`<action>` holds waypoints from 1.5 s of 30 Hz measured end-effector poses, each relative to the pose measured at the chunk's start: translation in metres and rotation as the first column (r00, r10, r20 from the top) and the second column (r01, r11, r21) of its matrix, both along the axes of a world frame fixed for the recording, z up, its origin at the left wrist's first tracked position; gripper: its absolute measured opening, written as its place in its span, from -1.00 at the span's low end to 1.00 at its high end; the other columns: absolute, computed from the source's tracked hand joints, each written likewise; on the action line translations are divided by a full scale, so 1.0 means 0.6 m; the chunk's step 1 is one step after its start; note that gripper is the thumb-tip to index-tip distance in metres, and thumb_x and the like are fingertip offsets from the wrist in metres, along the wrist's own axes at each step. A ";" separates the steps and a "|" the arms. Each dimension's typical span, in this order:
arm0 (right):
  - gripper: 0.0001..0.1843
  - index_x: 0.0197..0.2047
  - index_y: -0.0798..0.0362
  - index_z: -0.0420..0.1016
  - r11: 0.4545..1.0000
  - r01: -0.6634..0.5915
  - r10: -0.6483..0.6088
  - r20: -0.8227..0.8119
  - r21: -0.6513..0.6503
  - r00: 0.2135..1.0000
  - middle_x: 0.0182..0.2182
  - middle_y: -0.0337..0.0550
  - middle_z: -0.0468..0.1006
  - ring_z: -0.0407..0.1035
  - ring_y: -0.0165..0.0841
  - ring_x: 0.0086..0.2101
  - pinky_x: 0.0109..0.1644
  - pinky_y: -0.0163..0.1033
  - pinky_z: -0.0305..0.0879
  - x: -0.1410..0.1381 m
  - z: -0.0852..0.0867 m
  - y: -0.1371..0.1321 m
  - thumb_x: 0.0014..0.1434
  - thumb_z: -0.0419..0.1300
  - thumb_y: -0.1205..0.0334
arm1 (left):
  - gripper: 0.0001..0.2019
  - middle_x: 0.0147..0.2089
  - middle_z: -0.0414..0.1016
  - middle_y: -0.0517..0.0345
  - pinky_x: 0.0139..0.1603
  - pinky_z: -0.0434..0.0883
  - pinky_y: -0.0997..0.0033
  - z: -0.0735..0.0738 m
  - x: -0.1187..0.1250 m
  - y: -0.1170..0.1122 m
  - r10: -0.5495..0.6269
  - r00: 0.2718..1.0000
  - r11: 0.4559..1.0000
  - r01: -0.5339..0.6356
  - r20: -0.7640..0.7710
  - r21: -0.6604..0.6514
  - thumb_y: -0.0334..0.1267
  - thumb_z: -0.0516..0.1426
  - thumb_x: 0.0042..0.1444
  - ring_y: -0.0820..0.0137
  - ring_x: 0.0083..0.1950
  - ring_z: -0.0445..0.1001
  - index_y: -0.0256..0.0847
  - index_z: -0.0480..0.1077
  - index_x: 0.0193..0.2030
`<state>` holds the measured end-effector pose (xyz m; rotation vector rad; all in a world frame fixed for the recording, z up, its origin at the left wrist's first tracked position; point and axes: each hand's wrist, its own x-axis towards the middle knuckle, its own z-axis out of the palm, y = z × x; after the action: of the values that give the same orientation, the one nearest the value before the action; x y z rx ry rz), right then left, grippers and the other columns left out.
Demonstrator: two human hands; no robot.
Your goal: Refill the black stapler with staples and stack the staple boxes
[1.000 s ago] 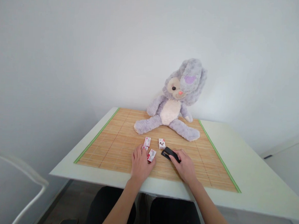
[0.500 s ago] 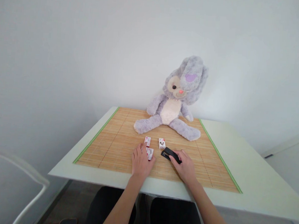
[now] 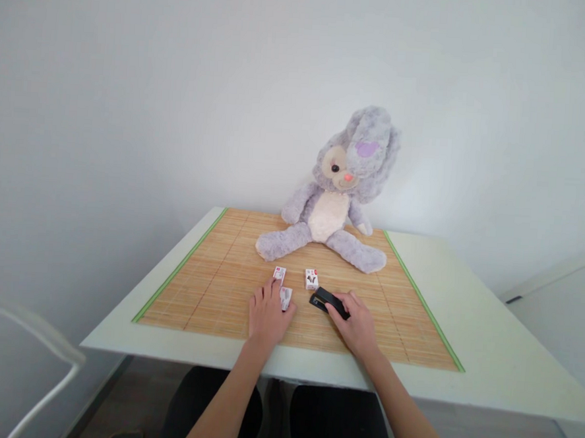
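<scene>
My left hand (image 3: 265,314) lies on a bamboo mat (image 3: 219,287), fingers stretched forward and lying over a small white-and-red box (image 3: 286,297). Its fingertips reach a second small box (image 3: 279,274) just beyond. My right hand (image 3: 358,323) is wrapped round the near end of a black stapler (image 3: 326,301) that rests on the mat and points left and away. A third small box (image 3: 311,278) stands just behind the stapler's tip.
A grey plush rabbit (image 3: 338,192) sits against the white wall at the mat's far edge, legs spread toward me. The mat covers a pale table (image 3: 488,337). A white chair frame (image 3: 31,355) is at the lower left.
My left hand has slid forward over the nearest box, which now lies flatter under the fingers. The right hand stays on the stapler. The view has shifted slightly.
</scene>
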<state>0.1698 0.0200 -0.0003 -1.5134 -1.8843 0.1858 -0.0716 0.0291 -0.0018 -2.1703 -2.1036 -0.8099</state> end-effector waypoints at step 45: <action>-0.73 0.05 -0.05 0.52 0.994 0.004 -0.007 0.032 0.110 0.999 -0.15 -0.07 0.54 0.44 -0.17 -0.12 -0.01 -0.10 0.39 -0.007 -0.007 -0.002 0.38 0.15 0.06 | -0.55 0.40 0.37 0.23 0.32 0.23 0.10 0.030 0.079 0.048 -0.446 0.891 0.894 0.447 0.078 0.006 -0.34 -0.06 0.40 0.21 0.33 0.26 0.05 0.34 0.35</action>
<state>0.1655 0.0189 -0.0042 -1.4548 -1.8838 0.0537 -0.0241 0.0579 0.0160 -2.7195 -1.6482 -0.9159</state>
